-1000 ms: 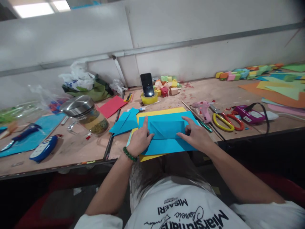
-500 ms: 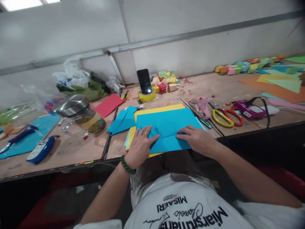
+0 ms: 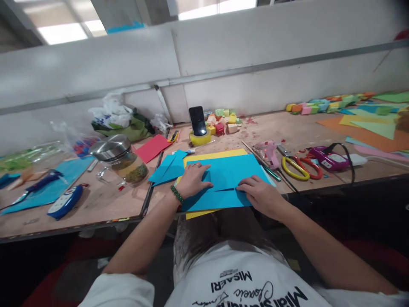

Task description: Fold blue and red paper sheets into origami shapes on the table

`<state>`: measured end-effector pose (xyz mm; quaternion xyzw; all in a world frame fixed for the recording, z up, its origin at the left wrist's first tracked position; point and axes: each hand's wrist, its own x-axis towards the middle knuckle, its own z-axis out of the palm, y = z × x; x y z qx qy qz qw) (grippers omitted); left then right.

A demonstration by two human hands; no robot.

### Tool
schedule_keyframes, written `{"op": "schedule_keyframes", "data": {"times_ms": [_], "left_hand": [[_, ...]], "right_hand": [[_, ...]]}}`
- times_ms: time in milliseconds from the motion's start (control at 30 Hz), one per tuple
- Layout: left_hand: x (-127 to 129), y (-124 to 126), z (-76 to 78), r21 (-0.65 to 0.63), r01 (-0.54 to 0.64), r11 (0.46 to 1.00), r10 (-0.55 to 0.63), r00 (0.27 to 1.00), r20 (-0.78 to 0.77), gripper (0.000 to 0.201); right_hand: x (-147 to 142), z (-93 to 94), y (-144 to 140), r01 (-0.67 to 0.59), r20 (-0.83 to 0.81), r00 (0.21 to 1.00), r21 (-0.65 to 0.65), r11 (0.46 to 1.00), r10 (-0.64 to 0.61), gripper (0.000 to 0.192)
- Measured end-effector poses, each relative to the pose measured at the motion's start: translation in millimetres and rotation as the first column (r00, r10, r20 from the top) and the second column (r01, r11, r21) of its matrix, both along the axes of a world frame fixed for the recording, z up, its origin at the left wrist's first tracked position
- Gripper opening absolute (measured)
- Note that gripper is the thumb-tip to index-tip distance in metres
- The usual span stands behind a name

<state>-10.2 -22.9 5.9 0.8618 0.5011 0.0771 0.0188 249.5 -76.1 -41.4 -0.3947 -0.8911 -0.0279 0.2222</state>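
Blue paper lies under both of the person's hands: the left hand (image 3: 192, 181) rests palm down with its fingers (image 3: 202, 175) loosely spread and flat on the folded sheet of bright blue paper (image 3: 230, 179), a ring on one finger and a green bead bracelet (image 3: 177, 194) at the wrist. The right hand (image 3: 260, 194) lies on the sheet's near right part, its fingers held close together and pressed down along a crease, the fingertips pointing toward the left hand. That blue sheet sits at the near edge of the worn wooden workbench (image 3: 105, 202), on top of a yellow sheet of paper (image 3: 204, 155) whose edges show behind it and at the near corner. Just to the left lie smaller folded blue paper pieces (image 3: 168, 167), and beyond them a red sheet of paper (image 3: 152, 147). A glass jar with a steel lid (image 3: 123, 160) stands farther left. Behind the sheets a black phone (image 3: 197, 120) stands upright in a yellow tape roll (image 3: 200, 138), next to small coloured foam blocks (image 3: 223, 119). To the right are a pink glue gun (image 3: 268, 151), scissors with yellow and red handles (image 3: 298, 166) and a purple device with a black cord (image 3: 329, 157).
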Motion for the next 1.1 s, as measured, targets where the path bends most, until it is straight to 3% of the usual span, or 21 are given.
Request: {"op": "schedule_keyframes", "data": {"times_ms": [233,300,433,500,600,667,733,833,900,1000,1100], "left_hand": [[4.1,-14.3,2.5,-0.016,-0.019,1.000,0.021,0.979,0.205,0.003],[5.3,-16.5,-1.2,-0.019,-0.043,0.999,0.046,0.967,0.250,0.005],[7.5,-17.4,-5.8,-0.075,-0.073,0.995,0.092,0.949,0.302,0.031],[7.1,-17.6,-3.5,-0.072,-0.068,0.995,0.088,0.945,0.316,0.025],[3.2,-18.7,6.3,0.032,-0.025,0.999,0.012,0.938,0.347,0.007],[0.0,-20.5,15.3,0.139,0.026,0.990,-0.072,0.939,0.336,0.010],[-2.0,-23.7,24.1,0.273,0.066,0.960,-0.147,0.945,0.291,0.017],[-2.8,-30.0,31.7,0.484,0.101,0.869,-0.219,0.956,0.193,0.028],[-4.0,-33.5,31.1,0.567,0.128,0.814,-0.247,0.959,0.138,0.031],[-8.9,-36.4,21.8,0.556,0.183,0.811,-0.259,0.964,0.061,0.031],[-14.9,-40.4,7.1,0.402,0.194,0.895,-0.201,0.979,-0.026,0.030]], "right_hand": [[-7.2,7.4,0.2,0.128,-0.020,0.991,-0.057,0.990,-0.129,0.024],[-9.0,9.2,1.1,0.156,-0.060,0.985,-0.078,0.985,-0.161,0.026],[-12.4,4.9,3.4,0.168,-0.171,0.966,-0.165,0.972,-0.196,0.029],[-14.6,0.9,4.3,0.158,-0.241,0.949,-0.201,0.967,-0.205,0.040],[-17.6,1.5,6.3,0.115,-0.394,0.900,-0.200,0.973,-0.187,0.054],[-19.3,9.1,8.7,0.121,-0.483,0.859,-0.126,0.985,-0.167,0.057],[-21.0,21.3,11.4,0.146,-0.527,0.842,0.012,0.989,-0.117,0.045],[-23.8,39.9,13.8,0.134,-0.499,0.867,0.226,0.965,-0.004,0.014],[-25.2,47.4,13.2,0.166,-0.422,0.906,0.316,0.934,-0.018,0.010],[-26.7,48.2,10.3,0.184,-0.251,0.964,0.410,0.893,-0.083,0.018],[-28.7,39.3,9.7,-0.018,-0.036,0.999,0.413,0.910,0.036,0.021]]}}
